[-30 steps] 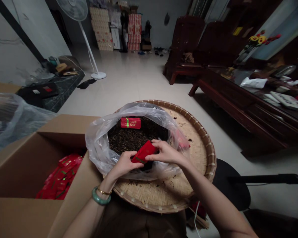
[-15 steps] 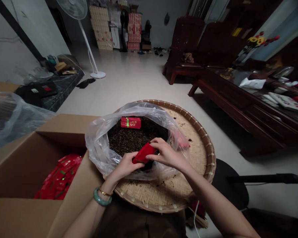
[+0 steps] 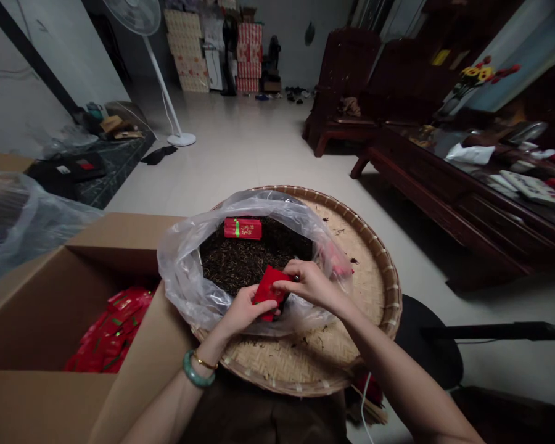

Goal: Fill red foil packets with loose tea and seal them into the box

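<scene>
Both hands grip a small red packet [image 3: 267, 291] over a clear plastic bag [image 3: 185, 271] full of dark loose tea [image 3: 240, 256]. My left hand [image 3: 243, 311] pinches the packet's lower end; a green bangle sits on that wrist. My right hand [image 3: 309, 283] pinches its upper end. A second red packet with a green band [image 3: 243, 228] lies on the tea at the far side. The bag rests on a round woven bamboo tray [image 3: 379, 271] on my lap.
An open cardboard box [image 3: 50, 308] at my left holds several red packets [image 3: 113, 333]. A crumpled plastic bag [image 3: 23, 216] lies beyond it. A standing fan [image 3: 166, 86], dark wooden furniture [image 3: 444, 185] on the right and stacked cartons at the far wall surround the tiled floor.
The red packet has tipped from lying slanted to more upright between my hands. Both hands have drawn closer together and slightly toward me.
</scene>
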A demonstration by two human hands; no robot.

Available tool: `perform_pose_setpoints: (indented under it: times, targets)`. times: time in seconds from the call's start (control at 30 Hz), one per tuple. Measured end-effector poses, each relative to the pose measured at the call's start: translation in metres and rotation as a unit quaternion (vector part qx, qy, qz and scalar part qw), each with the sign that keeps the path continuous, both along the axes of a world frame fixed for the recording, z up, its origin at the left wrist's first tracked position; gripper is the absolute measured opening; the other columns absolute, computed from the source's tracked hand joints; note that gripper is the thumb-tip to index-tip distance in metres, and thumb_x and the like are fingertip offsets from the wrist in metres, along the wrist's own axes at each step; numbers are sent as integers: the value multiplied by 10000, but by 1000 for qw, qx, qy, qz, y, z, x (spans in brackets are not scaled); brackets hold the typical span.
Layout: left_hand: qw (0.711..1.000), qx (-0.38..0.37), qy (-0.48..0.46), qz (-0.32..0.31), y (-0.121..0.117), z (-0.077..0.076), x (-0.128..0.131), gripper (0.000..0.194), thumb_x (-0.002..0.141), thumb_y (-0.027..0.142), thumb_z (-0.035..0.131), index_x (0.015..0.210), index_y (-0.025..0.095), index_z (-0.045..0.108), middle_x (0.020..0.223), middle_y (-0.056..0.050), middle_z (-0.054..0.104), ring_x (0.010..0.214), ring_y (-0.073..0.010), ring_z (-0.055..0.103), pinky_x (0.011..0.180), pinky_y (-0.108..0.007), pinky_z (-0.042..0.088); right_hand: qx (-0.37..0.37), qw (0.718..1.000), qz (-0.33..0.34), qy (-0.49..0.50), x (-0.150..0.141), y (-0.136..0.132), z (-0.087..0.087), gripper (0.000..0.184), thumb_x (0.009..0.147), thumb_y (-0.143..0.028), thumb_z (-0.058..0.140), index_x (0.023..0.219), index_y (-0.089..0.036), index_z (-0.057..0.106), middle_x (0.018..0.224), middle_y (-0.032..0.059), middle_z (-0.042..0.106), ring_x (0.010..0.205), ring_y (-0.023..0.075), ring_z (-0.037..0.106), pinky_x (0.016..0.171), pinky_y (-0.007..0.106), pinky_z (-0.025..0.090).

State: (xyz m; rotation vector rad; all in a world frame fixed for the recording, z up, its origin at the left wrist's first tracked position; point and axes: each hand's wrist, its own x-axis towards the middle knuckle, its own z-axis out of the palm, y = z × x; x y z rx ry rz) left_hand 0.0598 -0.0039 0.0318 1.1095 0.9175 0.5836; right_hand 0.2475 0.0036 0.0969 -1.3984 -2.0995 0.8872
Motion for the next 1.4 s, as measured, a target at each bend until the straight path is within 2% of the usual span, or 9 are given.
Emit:
perform_pose_setpoints:
  times: [0.2,0.43,0.57,0.7,0.83,0.97,1.07,1.23,1.4]
  targets:
    - [999,28,17,-15,-2,7,-1,357,567,193,782,877,119,623,767,-31,724,654,-170,671,637,-270,520,-48,999,-7,15,5,2,-3,386,817,-403,625,546,-143,533,535,-42,483,505,73,407,475,204,249]
    - [997,2,49,-54,0,7,-8,273,604,223,755,810,106,621,580,-3,674,539,-160,624,571,-274,492,-52,995,-44,70,8,6,-4,420,715,-480,693,536,-156,495,506,-61,440,499,68,360,457,195,234]
    - [994,75,75,-21,4,4,-9,331,560,206,784,847,102,656,746,-29,714,674,-174,645,668,-277,495,-18,986,-97,137,1,2,-13,322,706,-409,715,644,-173,506,591,-57,486,546,80,405,489,189,291]
    - [996,82,28,-9,7,5,-7,391,607,273,766,953,123,665,855,-25,709,737,-172,640,687,-267,496,1,985,-77,157,-9,-3,-16,257,713,-382,715,777,-184,564,633,-49,514,563,91,444,518,197,338]
    - [998,68,13,11,7,7,-5,349,620,317,761,891,113,679,788,-27,701,701,-176,637,645,-258,492,11,980,-79,180,-13,-4,-18,514,640,-369,775,1082,-197,578,697,-42,550,595,105,481,540,208,367]
    - [998,51,-12,34,5,6,-4,400,602,334,777,918,108,681,796,-40,711,700,-182,644,641,-261,500,-26,975,-100,196,-13,-6,-30,288,650,-406,756,782,-168,661,660,-11,593,582,109,487,532,218,369]
    - [996,46,-36,74,5,6,-3,392,617,377,764,897,113,688,784,-36,715,676,-164,638,628,-246,501,-42,968,-132,211,-15,-9,-38,309,665,-450,732,627,-159,633,598,-4,591,552,108,479,507,218,362]
    - [981,93,-13,168,5,8,0,319,680,435,702,742,122,704,626,-4,677,540,-114,576,533,-202,464,-61,960,-146,231,-17,-9,-40,307,683,-447,708,625,-158,623,579,-6,588,535,104,480,494,211,372]
    - [977,110,3,184,3,7,3,300,694,429,689,716,131,695,607,3,670,523,-112,569,512,-201,457,-73,952,-151,254,-21,-7,-40,267,701,-413,685,776,-158,654,663,-2,628,573,107,518,524,210,413]
